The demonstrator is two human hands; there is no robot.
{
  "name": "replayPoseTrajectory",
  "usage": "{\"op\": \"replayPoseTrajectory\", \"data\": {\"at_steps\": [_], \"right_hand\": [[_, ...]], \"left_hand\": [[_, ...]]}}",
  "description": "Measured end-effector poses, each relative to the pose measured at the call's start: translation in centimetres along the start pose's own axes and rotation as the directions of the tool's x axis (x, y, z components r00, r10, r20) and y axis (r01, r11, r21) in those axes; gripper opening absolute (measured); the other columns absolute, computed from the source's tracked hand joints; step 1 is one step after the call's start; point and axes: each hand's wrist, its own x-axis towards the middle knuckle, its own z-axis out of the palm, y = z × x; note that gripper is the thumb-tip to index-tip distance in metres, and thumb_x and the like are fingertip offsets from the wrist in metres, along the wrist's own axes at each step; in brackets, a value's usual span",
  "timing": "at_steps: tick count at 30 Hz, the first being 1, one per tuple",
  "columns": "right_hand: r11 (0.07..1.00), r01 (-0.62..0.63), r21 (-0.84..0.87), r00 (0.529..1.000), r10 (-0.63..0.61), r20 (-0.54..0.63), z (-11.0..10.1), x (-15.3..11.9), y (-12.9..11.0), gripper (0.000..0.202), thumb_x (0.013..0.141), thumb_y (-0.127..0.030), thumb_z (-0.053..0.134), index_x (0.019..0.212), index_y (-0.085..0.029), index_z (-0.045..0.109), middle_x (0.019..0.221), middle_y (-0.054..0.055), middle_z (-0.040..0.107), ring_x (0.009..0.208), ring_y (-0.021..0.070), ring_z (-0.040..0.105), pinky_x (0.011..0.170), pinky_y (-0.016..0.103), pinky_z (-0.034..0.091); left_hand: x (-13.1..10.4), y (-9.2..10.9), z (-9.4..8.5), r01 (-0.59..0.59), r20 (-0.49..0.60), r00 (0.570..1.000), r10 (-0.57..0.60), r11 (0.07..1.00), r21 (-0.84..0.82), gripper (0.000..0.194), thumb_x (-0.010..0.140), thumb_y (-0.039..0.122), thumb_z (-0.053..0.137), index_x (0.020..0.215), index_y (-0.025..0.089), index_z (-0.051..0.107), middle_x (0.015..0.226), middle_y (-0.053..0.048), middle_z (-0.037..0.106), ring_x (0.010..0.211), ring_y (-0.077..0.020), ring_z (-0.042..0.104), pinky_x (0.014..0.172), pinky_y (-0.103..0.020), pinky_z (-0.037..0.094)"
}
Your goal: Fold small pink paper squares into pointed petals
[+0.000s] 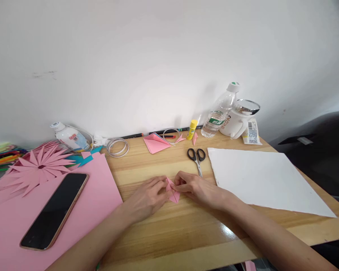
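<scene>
A small piece of folded pink paper [174,196] lies on the wooden table [147,241] between my hands. My left hand [149,195] grips its left side, fingers bent and thumb pressed on the paper. On the other side my right hand [190,187] pinches the paper's right edge near the top. My fingers hide part of the folds. Black-handled scissors [198,160] lie just beyond my right hand. Farther back are a stack of pink folded paper [156,143], a yellow glue stick [191,130] and a small pink folded piece [194,139].
At left a phone [55,210] rests on pink paper sheets [101,188], near a pink paper flower [41,165] and a white bottle [70,136]. Tape rolls [118,147] sit behind. A white board [260,177] lies right, before a water bottle [219,113] and a mug [234,122].
</scene>
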Motion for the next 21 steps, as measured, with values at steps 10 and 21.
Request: {"op": "replayPoseTrajectory", "data": {"at_steps": [10,21], "right_hand": [[0.987,0.035,0.159,0.992,-0.016,-0.121,0.5,0.2,1.1,0.023,0.087,-0.022,0.045,0.095,-0.019,0.066,0.091,0.007,0.055,0.076,0.0109,0.055,0.069,0.022,0.045],[0.976,-0.008,-0.22,0.957,-0.056,-0.284,2.1,1.1,1.1,0.025,0.088,-0.019,0.042,0.1,-0.022,0.064,0.087,0.007,0.056,0.072,0.0115,0.052,0.057,0.021,0.04]], "left_hand": [[0.6,0.7,-1.5,0.155,0.172,0.976,-0.132,0.979,-0.13,0.024,0.091,0.027,0.034,0.096,0.022,0.058,0.102,-0.006,0.058,0.115,-0.0201,0.044,0.094,-0.037,0.039],[0.3,0.7,-1.4,0.135,0.2,0.974,-0.109,0.984,-0.12,0.03,0.093,0.026,0.029,0.102,0.023,0.057,0.097,-0.006,0.055,0.105,-0.0201,0.044,0.086,-0.036,0.037]]}}
